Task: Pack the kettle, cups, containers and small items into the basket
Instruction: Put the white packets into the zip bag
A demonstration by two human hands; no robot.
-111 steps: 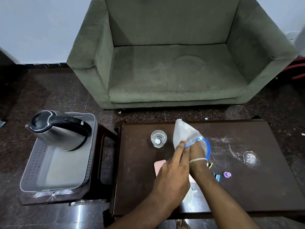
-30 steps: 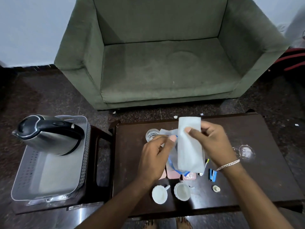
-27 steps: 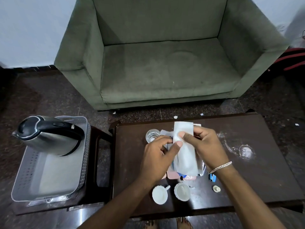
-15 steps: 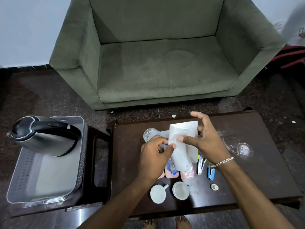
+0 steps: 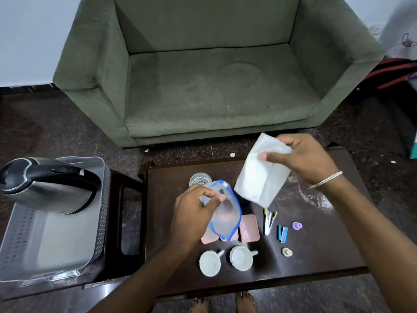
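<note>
Above the dark table [image 5: 327, 251] my left hand [image 5: 194, 213] grips a clear pouch with a blue zip edge [image 5: 223, 213]. My right hand [image 5: 302, 159] holds a white packet [image 5: 259, 179] up and to the right, apart from the pouch. A steel kettle [image 5: 45, 184] with a black handle lies tilted in the grey perforated basket [image 5: 20, 233] at left. Two white cups [image 5: 225, 260] stand near the table's front edge. Pink containers [image 5: 249, 229] lie behind them, partly under the pouch. Pens [image 5: 269, 220], a blue stapler [image 5: 282, 232] and two small caps [image 5: 296, 225] lie to the right.
A glass [image 5: 199, 178] stands at the table's back, just behind my left hand. The basket rests on a dark stool [image 5: 126, 222] left of the table. A green sofa [image 5: 203, 75] fills the space behind. Clear plastic wrap [image 5: 320, 197] lies at the table's right.
My hands have pulled apart: the white packet has come out of the pouch and risen to the right, while the pouch stays low in my left hand.
</note>
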